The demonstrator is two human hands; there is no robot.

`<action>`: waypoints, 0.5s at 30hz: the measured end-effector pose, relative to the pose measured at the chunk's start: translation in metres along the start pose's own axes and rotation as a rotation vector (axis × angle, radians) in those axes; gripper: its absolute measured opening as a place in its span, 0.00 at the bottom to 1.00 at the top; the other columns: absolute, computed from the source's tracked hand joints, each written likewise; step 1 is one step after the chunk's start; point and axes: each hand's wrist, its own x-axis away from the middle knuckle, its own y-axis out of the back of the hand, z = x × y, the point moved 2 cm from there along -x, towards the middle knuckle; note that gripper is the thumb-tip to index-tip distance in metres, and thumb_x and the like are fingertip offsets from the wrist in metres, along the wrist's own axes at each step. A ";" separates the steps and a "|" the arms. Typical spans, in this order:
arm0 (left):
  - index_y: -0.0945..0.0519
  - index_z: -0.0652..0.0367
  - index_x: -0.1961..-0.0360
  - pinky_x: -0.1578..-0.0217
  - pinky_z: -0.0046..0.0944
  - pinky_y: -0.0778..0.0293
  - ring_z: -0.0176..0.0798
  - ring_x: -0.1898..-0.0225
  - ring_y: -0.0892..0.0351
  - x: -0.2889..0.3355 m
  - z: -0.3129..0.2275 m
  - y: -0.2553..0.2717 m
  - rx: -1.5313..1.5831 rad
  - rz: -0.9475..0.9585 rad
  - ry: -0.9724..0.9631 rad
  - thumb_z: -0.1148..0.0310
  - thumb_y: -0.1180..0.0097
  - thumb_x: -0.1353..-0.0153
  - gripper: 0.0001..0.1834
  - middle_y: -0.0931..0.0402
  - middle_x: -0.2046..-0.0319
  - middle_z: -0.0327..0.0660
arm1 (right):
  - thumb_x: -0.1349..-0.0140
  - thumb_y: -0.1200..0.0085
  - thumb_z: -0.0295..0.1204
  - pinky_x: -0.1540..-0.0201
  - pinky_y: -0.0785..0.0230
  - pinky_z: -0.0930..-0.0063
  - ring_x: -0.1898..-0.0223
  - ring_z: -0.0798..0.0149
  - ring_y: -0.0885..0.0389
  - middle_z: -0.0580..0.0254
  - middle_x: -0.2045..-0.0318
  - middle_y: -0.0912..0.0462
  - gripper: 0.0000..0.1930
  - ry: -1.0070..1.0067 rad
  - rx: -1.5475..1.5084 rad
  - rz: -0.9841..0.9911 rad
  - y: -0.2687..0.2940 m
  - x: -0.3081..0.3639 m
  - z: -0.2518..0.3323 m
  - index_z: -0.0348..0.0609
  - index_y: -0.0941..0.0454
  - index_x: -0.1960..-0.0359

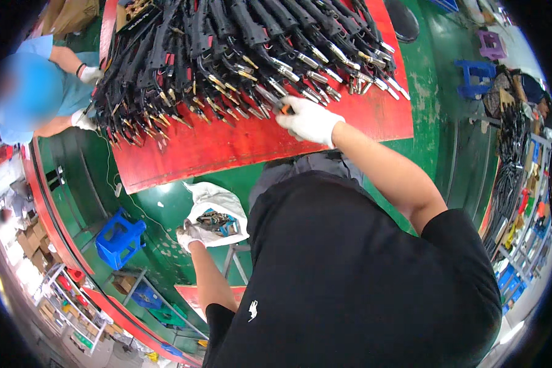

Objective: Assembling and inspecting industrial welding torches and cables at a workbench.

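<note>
My right hand (306, 119), in a white glove, reaches onto the red table (239, 144) and grips a small orange-tipped piece at the end of one black cable assembly (267, 98). Many black cable assemblies (227, 55) with metal connector tips lie fanned across that table. My left hand (189, 235), also gloved, is low at my side at the mouth of a white bag (218, 202) that holds small metal and blue parts. Whether its fingers hold a part I cannot tell.
A co-worker in a blue shirt and white gloves (86, 98) handles cables at the table's left end. A blue plastic stool (121, 238) stands on the green floor; more stools (475, 76) are at the right. Shelves with boxes line the left and right rims.
</note>
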 end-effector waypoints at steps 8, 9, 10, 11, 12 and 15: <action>0.21 0.65 0.47 0.58 0.42 0.22 0.43 0.58 0.17 0.031 -0.221 -0.051 0.906 0.335 -0.406 0.66 0.51 0.27 0.15 0.17 0.50 0.47 | 0.36 0.46 0.36 0.71 0.22 0.63 0.73 0.67 0.24 0.65 0.70 0.24 0.12 -0.144 -0.117 0.019 0.018 -0.040 0.023 0.43 0.25 0.57; 0.20 0.64 0.47 0.53 0.44 0.21 0.44 0.55 0.17 0.061 -0.264 -0.056 1.318 0.448 -0.272 0.64 0.49 0.27 0.16 0.17 0.50 0.48 | 0.35 0.46 0.37 0.70 0.21 0.62 0.72 0.67 0.23 0.64 0.68 0.23 0.15 -0.154 -0.115 0.043 0.020 -0.040 0.024 0.43 0.26 0.51; 0.19 0.64 0.48 0.50 0.44 0.22 0.47 0.53 0.17 0.065 -0.290 -0.051 0.851 0.157 -0.805 0.62 0.48 0.28 0.17 0.16 0.50 0.48 | 0.33 0.46 0.37 0.69 0.20 0.61 0.71 0.67 0.22 0.63 0.67 0.22 0.18 -0.161 -0.101 0.077 0.017 -0.039 0.029 0.42 0.27 0.45; 0.18 0.63 0.48 0.46 0.45 0.23 0.49 0.51 0.17 0.072 -0.311 -0.053 0.309 -0.143 -1.251 0.59 0.47 0.28 0.18 0.16 0.50 0.49 | 0.33 0.46 0.37 0.69 0.20 0.61 0.71 0.67 0.22 0.63 0.67 0.22 0.18 -0.160 -0.093 0.081 0.015 -0.040 0.032 0.42 0.27 0.45; 0.18 0.62 0.47 0.45 0.45 0.24 0.49 0.50 0.17 0.081 -0.334 -0.055 0.320 -0.133 -1.267 0.59 0.46 0.28 0.18 0.17 0.49 0.49 | 0.33 0.47 0.36 0.68 0.20 0.61 0.71 0.67 0.22 0.63 0.67 0.22 0.18 -0.166 -0.078 0.079 0.016 -0.040 0.033 0.42 0.27 0.46; 0.19 0.62 0.46 0.43 0.41 0.25 0.46 0.47 0.19 0.094 -0.384 -0.065 0.562 0.063 -1.259 0.63 0.43 0.30 0.17 0.16 0.52 0.46 | 0.33 0.47 0.36 0.68 0.20 0.61 0.71 0.67 0.22 0.63 0.68 0.22 0.16 -0.162 -0.081 0.063 0.014 -0.043 0.039 0.42 0.27 0.47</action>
